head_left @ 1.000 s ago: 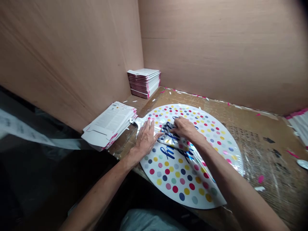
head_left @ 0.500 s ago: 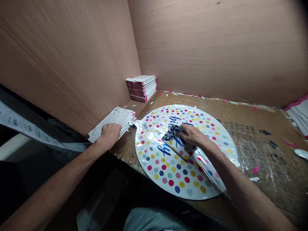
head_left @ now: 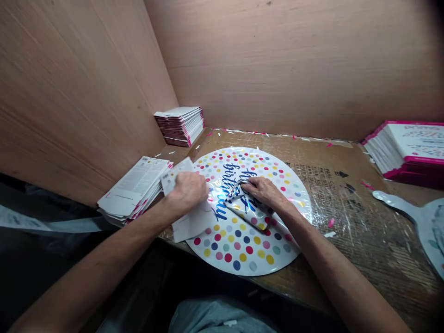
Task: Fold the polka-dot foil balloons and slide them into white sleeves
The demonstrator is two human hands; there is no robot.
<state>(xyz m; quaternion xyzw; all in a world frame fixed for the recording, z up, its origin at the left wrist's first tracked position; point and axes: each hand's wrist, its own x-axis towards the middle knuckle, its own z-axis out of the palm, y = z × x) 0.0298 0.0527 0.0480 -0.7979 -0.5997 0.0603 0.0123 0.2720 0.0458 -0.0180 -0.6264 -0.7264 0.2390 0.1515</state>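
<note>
A large round "happy birthday" foil balloon (head_left: pixel 239 252) with coloured dots lies flat on the worktop. Over its left part, my left hand (head_left: pixel 190 187) is closed around a white printed card sleeve (head_left: pixel 190 225), which hides the balloon's neck. My right hand (head_left: pixel 265 192) rests on the balloon's middle, its fingers gripping a small folded foil balloon (head_left: pixel 249 212) with the same dots. Left of my left hand lies a fanned pile of card sleeves (head_left: pixel 133 185).
A neat sleeve stack (head_left: pixel 178 127) stands in the back left corner, and a pink-edged stack (head_left: pixel 412 150) at the right. Another flat balloon (head_left: pixel 430 222) reaches in from the right edge. Taped cardboard (head_left: pixel 333 171) covers the worktop; wooden panels (head_left: pixel 294 64) rise behind and left.
My left hand has come off the sleeve pile and moved right over the balloon with one sleeve. My right hand keeps its grip on the folded balloon. The view has turned right.
</note>
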